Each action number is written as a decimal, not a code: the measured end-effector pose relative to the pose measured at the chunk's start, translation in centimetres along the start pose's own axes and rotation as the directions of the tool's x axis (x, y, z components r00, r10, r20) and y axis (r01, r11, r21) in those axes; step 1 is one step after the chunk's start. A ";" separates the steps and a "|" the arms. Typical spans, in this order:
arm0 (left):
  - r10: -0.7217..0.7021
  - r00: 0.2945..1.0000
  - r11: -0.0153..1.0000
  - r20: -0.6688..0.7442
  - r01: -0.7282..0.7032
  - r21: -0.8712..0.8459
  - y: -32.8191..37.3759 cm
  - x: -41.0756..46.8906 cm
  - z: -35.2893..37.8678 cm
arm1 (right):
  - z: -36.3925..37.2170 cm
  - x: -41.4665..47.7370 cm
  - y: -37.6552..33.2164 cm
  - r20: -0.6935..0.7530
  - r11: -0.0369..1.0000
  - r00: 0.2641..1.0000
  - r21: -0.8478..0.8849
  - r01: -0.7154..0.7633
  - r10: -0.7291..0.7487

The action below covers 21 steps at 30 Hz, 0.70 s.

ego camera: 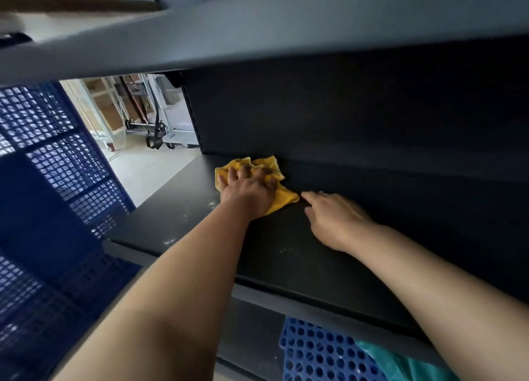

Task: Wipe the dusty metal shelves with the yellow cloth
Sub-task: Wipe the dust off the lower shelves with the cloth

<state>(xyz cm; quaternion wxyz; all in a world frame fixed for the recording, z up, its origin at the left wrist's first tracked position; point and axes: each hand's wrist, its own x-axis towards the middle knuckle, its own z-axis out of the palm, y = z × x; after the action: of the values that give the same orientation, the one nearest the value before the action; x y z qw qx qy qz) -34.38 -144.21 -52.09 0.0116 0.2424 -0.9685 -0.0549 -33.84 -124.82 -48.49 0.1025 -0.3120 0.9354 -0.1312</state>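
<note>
From the head camera, one crumpled yellow terry cloth [259, 180] lies on the dark matte metal shelf [329, 251], near its back wall and left end. The left hand [249, 190] presses flat on top of it, fingers spread and bearing down rather than pinching. The right hand [335, 220] rests bare on the shelf just beside the cloth's corner, fingers loosely extended, holding nothing. The cloth looks soft, light and limp; it should bunch easily, so a flat palm over its middle probably controls it best. Pale dust specks [183, 217] show near the front edge. Counted: one cloth, two hands, one shelf being wiped, another shelf board [257, 31] overhead.
</note>
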 end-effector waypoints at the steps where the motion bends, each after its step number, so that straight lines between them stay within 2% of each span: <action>1: -0.005 1.000 1.000 0.001 0.005 -0.001 -0.6 0.4 -0.1 | 0.1 0.3 -0.4 0.009 1.000 1.000 -0.012 -0.013 0.014; 4: -0.036 0.999 0.999 0.008 0.036 -0.008 -2.5 1.3 -0.4 | 0.2 0.6 -0.6 0.011 0.998 0.999 -0.048 -0.051 0.051; 11: -0.179 0.983 0.984 0.026 0.179 0.019 -7.0 1.0 -1.8 | 0.1 0.2 -0.1 0.041 0.999 0.999 0.002 -0.034 0.033; 17: -0.314 0.949 0.949 0.033 0.315 -0.013 -7.2 -1.5 -2.0 | -0.1 0.4 -0.4 0.071 0.998 0.997 -0.062 0.004 0.001; 21: -0.328 0.945 0.944 0.018 0.328 -0.035 -6.1 -3.8 -1.5 | 0.0 0.2 0.1 0.078 0.998 0.997 -0.062 0.032 -0.027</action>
<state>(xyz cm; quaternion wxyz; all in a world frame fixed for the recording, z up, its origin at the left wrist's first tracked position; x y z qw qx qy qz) -28.07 -147.94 -51.27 0.0009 0.3996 -0.9136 -0.0756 -34.06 -124.83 -48.51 0.1267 -0.3337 0.9297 -0.0907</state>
